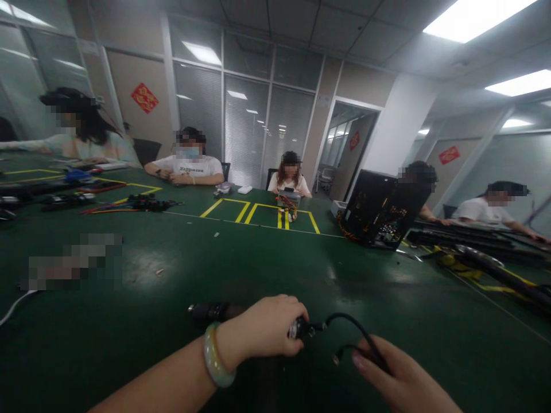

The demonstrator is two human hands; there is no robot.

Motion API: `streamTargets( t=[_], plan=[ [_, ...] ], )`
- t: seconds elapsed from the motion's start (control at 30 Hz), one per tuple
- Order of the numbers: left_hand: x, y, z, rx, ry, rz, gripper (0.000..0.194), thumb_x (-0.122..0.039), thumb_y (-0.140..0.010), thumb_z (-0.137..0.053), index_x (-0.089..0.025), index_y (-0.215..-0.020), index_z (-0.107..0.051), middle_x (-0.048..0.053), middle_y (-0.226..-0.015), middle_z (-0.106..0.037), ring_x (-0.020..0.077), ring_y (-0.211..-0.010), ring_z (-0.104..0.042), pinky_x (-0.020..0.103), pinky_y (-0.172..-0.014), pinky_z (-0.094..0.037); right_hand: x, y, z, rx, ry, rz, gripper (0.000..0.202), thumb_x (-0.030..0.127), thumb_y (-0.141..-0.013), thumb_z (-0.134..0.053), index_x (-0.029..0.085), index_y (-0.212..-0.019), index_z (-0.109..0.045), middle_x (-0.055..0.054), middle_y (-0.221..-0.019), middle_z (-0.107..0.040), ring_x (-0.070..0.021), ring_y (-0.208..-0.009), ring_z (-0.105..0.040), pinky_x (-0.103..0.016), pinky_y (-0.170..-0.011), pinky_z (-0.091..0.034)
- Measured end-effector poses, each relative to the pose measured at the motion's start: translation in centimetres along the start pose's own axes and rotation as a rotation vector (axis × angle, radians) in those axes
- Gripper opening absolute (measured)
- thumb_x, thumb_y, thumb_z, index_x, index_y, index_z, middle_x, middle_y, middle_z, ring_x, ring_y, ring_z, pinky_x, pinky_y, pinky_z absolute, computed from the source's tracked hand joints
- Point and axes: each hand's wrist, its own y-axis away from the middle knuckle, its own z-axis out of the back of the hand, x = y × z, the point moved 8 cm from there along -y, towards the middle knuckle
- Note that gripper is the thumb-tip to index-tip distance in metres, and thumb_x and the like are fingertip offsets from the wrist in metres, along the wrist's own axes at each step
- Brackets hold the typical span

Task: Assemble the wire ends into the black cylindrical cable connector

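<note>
My left hand [273,327], with a pale bangle on its wrist, is closed around a small black piece with a silvery face [300,327]; most of that piece is hidden in the palm. From its right end a black cable [350,316] arches over to my right hand [390,370]. There the thumb and fingers pinch the cable, and its small plug end [336,359] points left. Behind my left wrist lies a black cylinder [210,311] with a metallic tip. Whether it joins the held piece, I cannot tell.
The green table [185,258] carries yellow tape outlines. A black computer case [383,209] stands at right, and a metal box with wires [288,201] sits farther back. Bundles of wires [142,203] lie at left. Several people sit around the table.
</note>
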Motion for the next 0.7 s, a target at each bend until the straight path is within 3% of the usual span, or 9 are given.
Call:
streamTargets(
  t=[0.07,0.17,0.27,0.43,0.57,0.7],
  plan=[
    [2.4,0.0,0.6,-0.048,-0.050,0.084,0.037,-0.035,-0.074,-0.071,-0.027,-0.108,-0.058,0.002,-0.101,-0.063,0.0233,-0.094,-0.061,0.032,-0.083,-0.047,1.9,-3.0,0.6,-0.167,0.162,0.049,0.031,0.029,-0.089,-0.052,0.020,-0.119,-0.053,-0.006,-0.087,-0.068,-0.0230,-0.086,-0.066,-0.029,-0.074,-0.049],
    [5.2,0.1,1.2,-0.075,-0.109,0.181,0.041,-0.041,-0.074,-0.070,-0.026,-0.109,-0.056,0.002,-0.090,-0.064,0.0232,-0.082,-0.062,0.033,-0.074,-0.047,3.8,-6.4,-0.3,-0.230,0.369,0.045,0.045,0.016,-0.090,-0.046,0.023,-0.134,-0.036,-0.005,-0.093,-0.068,-0.0211,-0.083,-0.068,-0.028,-0.071,-0.047],
    [6.4,0.1,1.6,-0.075,-0.142,0.188,0.036,-0.045,-0.075,-0.068,-0.025,-0.104,-0.059,0.001,-0.089,-0.063,0.0219,-0.080,-0.062,0.031,-0.071,-0.047,4.7,-8.3,-1.2,-0.235,0.613,0.032,0.034,0.010,-0.087,-0.047,0.019,-0.120,-0.048,-0.010,-0.106,-0.063,-0.0216,-0.081,-0.067,-0.028,-0.067,-0.047],
    [7.3,-0.3,2.2,-0.104,-0.167,0.140,0.032,-0.049,-0.085,-0.060,-0.026,-0.108,-0.062,0.001,-0.099,-0.061,0.0206,-0.090,-0.061,0.029,-0.077,-0.046,6.1,-9.3,-1.9,-0.256,0.938,0.155,0.023,0.011,-0.083,-0.057,0.013,-0.105,-0.061,-0.015,-0.109,-0.058,-0.0283,-0.096,-0.061,-0.035,-0.082,-0.045],
    [8.1,-0.3,2.5,-0.129,-0.163,0.136,0.033,-0.047,-0.097,-0.043,-0.024,-0.116,-0.059,0.003,-0.107,-0.061,0.0203,-0.097,-0.059,0.029,-0.082,-0.044,6.0,-9.3,-2.2,-0.176,0.943,0.164,0.017,0.018,-0.084,-0.059,0.015,-0.100,-0.065,-0.014,-0.101,-0.062,-0.0284,-0.089,-0.061,-0.035,-0.073,-0.046],
    [8.2,-0.2,2.3,-0.130,-0.123,0.127,0.032,-0.044,-0.098,-0.041,-0.024,-0.117,-0.058,0.003,-0.109,-0.061,0.0196,-0.099,-0.058,0.030,-0.085,-0.043,4.9,-9.8,-1.8,-0.078,0.710,0.139,0.012,0.022,-0.087,-0.056,0.018,-0.086,-0.067,-0.007,-0.085,-0.066,-0.0215,-0.075,-0.062,-0.029,-0.064,-0.042]
  ],
)
